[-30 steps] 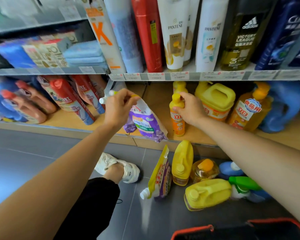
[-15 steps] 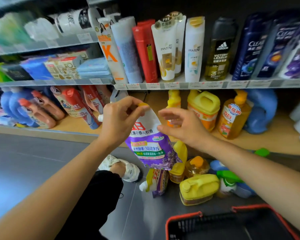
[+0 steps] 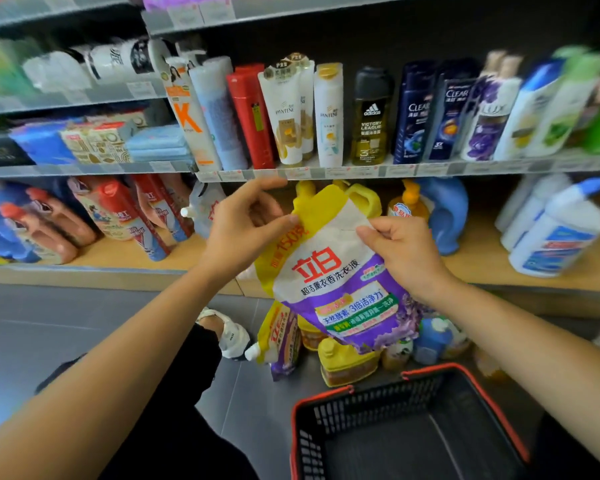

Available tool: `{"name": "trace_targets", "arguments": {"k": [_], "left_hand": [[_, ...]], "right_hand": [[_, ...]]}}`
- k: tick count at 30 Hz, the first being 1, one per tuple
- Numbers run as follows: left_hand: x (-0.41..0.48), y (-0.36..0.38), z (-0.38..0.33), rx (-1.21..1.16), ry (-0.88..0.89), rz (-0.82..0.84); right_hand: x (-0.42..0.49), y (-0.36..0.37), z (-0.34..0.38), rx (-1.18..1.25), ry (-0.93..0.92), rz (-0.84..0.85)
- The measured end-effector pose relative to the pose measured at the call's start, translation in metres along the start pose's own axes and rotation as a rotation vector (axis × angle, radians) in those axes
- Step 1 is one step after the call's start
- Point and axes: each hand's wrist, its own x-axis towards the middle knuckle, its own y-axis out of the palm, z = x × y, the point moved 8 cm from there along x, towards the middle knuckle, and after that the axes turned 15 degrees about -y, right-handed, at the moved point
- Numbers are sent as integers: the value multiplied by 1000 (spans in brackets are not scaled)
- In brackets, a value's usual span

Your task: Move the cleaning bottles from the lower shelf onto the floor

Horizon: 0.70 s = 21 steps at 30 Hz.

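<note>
noted laundry detergent pouch [image 3: 336,278] held aloft before lower shelf [image 3: 482,268], over yellow bottles [image 3: 347,365] on floor [image 3: 84,334]; top left edge pinched by left grip [image 3: 243,230], right edge pinched by right grip [image 3: 406,254].

A grey tiled floor [image 3: 49,327] fills the lower left of the frame, its seams faint. Across the middle runs a lower shelf [image 3: 482,268] of pale wood, with a wooden plinth beneath it. Above it, a grey shelf edge [image 3: 361,172] carries a strip of price labels, and a dark back panel [image 3: 378,36] rises behind at upper centre. The light is even and soft.
</note>
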Motion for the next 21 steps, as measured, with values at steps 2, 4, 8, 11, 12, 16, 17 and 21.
{"name": "trace_targets", "arguments": {"k": [2, 4, 8, 11, 12, 16, 17, 21], "left_hand": [[-9, 2, 20, -19, -50, -3], [-22, 15, 48, -101, -157, 67], [-50, 60, 86, -424, -364, 182], [-52, 91, 82, -576, -357, 197], [-51, 99, 77, -621, -349, 208], [-48, 117, 59, -683, -365, 176], [-47, 119, 52, -687, -360, 159], [-45, 122, 21, -694, -304, 151]], "right_hand": [[-6, -21, 2, 2, -6, -26], [-13, -40, 2, 11, -16, -69], [-34, -69, -19, 50, 88, -175], [-49, -83, -43, 137, 194, -246], [-52, -87, -48, 166, 221, -262], [-60, -99, -60, 192, 292, -316], [-62, -101, -63, 187, 297, -328], [-66, -113, -60, 65, 281, -335]]}}
